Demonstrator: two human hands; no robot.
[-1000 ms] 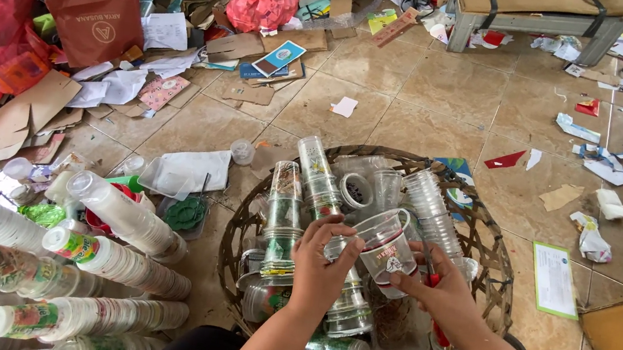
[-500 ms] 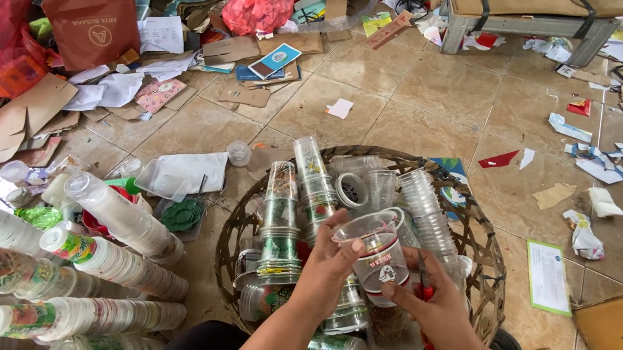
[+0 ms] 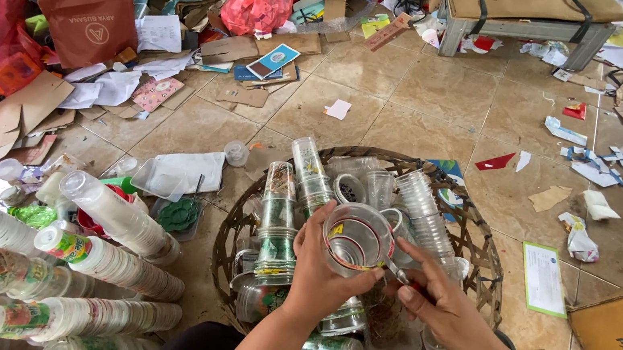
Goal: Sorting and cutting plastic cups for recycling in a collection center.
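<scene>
Two hands work over a round woven basket [image 3: 480,247] at the lower centre of the head view. The left hand [image 3: 317,277] grasps a clear plastic cup [image 3: 355,242], held tilted with its open mouth toward the camera; a second cup appears nested inside it. The right hand [image 3: 443,307] sits at 3 o'clock from the cup, fingertips pinched on a thin strip at the cup's rim, probably a torn seal; the exact material cannot be told.

Basket contents: several stacks of nested cups [image 3: 424,211] lie at 12 o'clock from the held cup, together with loose single cups and lids. A further stack with green print [image 3: 277,219] lies at 9 o'clock, just beside the left hand.

Outside the basket, at 9 o'clock, long rows of stacked cups [image 3: 119,217] lie on the tiled floor [image 3: 418,109]. These suggest that a large share of the sorting is complete. The loose cups in the basket indicate that work remains.

Paper scraps, cardboard and red bags [image 3: 257,9] are scattered at 10 to 2 o'clock.
</scene>
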